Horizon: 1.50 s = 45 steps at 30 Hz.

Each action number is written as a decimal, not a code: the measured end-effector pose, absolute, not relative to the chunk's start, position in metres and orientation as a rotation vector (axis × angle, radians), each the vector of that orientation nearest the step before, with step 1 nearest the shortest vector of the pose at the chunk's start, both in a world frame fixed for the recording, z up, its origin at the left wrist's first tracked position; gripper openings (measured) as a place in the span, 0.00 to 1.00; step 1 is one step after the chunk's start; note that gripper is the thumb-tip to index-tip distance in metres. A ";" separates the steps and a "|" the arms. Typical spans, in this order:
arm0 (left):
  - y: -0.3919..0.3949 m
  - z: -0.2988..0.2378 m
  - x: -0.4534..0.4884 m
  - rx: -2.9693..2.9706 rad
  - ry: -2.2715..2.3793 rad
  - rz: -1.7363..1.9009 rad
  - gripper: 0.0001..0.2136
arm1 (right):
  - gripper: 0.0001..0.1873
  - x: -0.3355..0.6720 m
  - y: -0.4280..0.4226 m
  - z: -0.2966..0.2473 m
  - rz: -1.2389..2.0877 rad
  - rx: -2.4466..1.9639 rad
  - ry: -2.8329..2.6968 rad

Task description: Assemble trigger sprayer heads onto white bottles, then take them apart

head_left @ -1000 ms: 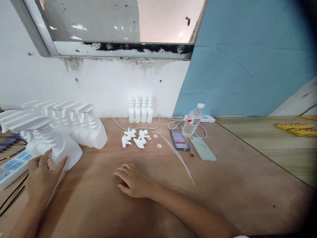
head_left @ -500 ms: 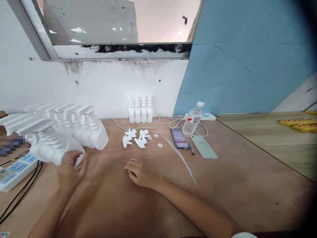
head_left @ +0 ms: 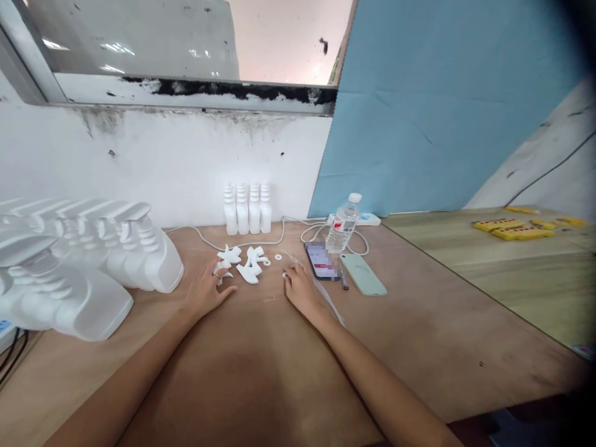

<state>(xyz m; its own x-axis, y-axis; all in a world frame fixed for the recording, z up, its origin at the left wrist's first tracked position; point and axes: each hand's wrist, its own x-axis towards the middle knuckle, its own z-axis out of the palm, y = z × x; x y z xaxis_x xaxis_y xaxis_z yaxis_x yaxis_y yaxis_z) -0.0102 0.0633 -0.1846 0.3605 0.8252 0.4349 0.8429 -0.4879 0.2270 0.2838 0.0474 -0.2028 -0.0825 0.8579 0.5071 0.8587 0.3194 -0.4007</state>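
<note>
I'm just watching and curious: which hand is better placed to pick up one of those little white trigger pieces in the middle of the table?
Probably the left hand: its fingers already reach the white trigger pieces. The right hand rests farther right, beside a small white washer and the phone.

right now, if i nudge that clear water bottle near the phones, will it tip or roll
The water bottle stands upright, tall and narrow, so it probably tips easily. It looks nearly empty, so likely light. Once down, its round body would probably roll toward the phone or the cable beside it.
</note>
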 end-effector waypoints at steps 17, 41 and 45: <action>0.012 -0.172 0.018 -3.235 -1.515 -1.205 0.09 | 0.08 0.236 0.016 -0.180 0.311 -0.865 -1.904; 0.019 -0.168 0.010 -3.257 -0.981 -1.032 0.12 | 0.15 0.234 0.008 -0.172 0.459 -0.715 -2.235; 0.022 -0.170 0.007 -3.187 -0.964 -0.959 0.11 | 0.13 0.230 0.008 -0.172 0.439 -0.749 -2.260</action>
